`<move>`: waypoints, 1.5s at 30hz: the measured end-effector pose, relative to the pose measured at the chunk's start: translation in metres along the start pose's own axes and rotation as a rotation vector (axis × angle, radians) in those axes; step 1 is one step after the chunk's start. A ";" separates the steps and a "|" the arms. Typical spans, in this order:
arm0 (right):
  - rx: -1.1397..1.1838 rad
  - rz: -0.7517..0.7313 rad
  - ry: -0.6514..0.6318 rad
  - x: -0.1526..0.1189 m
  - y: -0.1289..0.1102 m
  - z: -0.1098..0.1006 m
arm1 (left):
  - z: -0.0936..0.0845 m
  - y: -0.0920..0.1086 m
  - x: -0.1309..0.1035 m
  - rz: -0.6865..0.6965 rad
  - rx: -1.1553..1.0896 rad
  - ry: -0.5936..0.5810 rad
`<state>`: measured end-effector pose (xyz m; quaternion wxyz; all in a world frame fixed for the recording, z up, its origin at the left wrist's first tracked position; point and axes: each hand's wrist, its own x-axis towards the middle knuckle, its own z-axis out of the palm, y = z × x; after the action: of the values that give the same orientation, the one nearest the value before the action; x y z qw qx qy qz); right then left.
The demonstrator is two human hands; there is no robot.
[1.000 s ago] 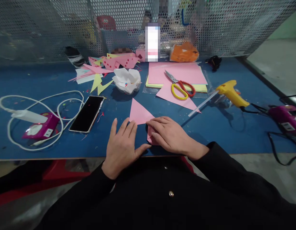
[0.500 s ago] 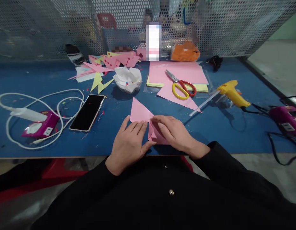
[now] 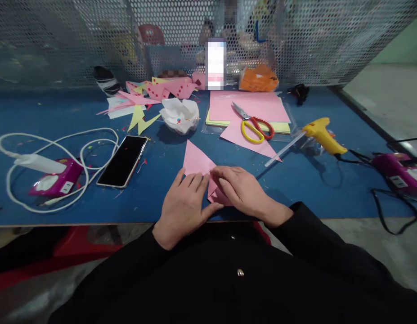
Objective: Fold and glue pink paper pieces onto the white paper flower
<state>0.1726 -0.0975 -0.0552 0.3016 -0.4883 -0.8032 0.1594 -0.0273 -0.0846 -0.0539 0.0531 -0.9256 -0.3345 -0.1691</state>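
Note:
A folded sheet of pink paper (image 3: 196,159) lies on the blue table near its front edge, one pointed corner aimed away from me. My left hand (image 3: 186,202) rests flat over its left part, fingers stretched out and thumb reaching toward the folded section. On the right part sits my right hand (image 3: 242,191), its fingers bent together and pressing down at the fold near the paper's middle. Both palms hide much of the sheet. Beyond my right hand, scissors (image 3: 249,123) with one yellow and one red handle lie on a cut pink piece (image 3: 244,138).
A yellow glue gun (image 3: 325,136) with a clear stick lies at right, by a purple power socket (image 3: 397,168). At left are a dark phone (image 3: 123,161), a white cable (image 3: 11,180) and another purple socket (image 3: 65,180). A white paper bowl (image 3: 180,114) stands behind.
The camera view has shifted slightly. Both hands stay on the pink paper, with my right fingers a little more bent and my left thumb slightly farther right.

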 end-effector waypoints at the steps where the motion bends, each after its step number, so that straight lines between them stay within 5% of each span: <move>1: -0.007 0.003 -0.007 0.000 0.000 0.000 | -0.001 -0.001 -0.004 0.002 0.000 0.006; 8: -0.137 -0.074 0.006 0.000 -0.004 0.002 | -0.006 -0.016 -0.018 -0.072 -0.062 -0.032; 13: -0.424 -0.250 0.351 -0.009 0.000 -0.023 | -0.003 -0.032 -0.009 -0.218 -0.199 0.063; 16: -0.652 -0.009 0.607 -0.022 0.023 -0.062 | -0.006 -0.033 -0.005 -0.284 -0.209 0.088; 18: -0.792 0.264 0.633 -0.030 0.047 -0.093 | -0.009 -0.029 -0.003 -0.320 -0.247 0.077; 22: -0.905 0.752 0.265 -0.040 0.094 -0.145 | -0.009 -0.007 -0.001 -0.328 -0.324 0.011; 24: -0.883 0.788 0.168 -0.039 0.107 -0.157 | -0.006 0.004 0.001 -0.300 -0.255 0.011; 30: -0.888 0.824 0.083 -0.031 0.122 -0.152 | 0.002 0.019 0.010 -0.285 -0.125 0.110; 37: -0.875 0.722 0.218 -0.039 0.112 -0.151 | -0.001 0.015 0.009 -0.266 -0.080 0.091; 41: -0.829 0.695 0.474 -0.039 0.097 -0.156 | -0.011 0.005 0.021 -0.408 -0.269 0.093; 43: -0.693 0.645 0.677 -0.037 0.090 -0.154 | -0.016 -0.004 0.033 -0.475 -0.389 0.055; 45: -0.478 0.515 0.745 -0.031 0.080 -0.146 | -0.019 -0.015 0.046 -0.514 -0.527 0.041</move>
<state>0.3318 -0.0924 0.0025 0.3983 -0.7492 -0.5090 -0.1447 -0.0083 -0.0493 -0.0206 -0.2247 -0.7897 -0.4999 -0.2758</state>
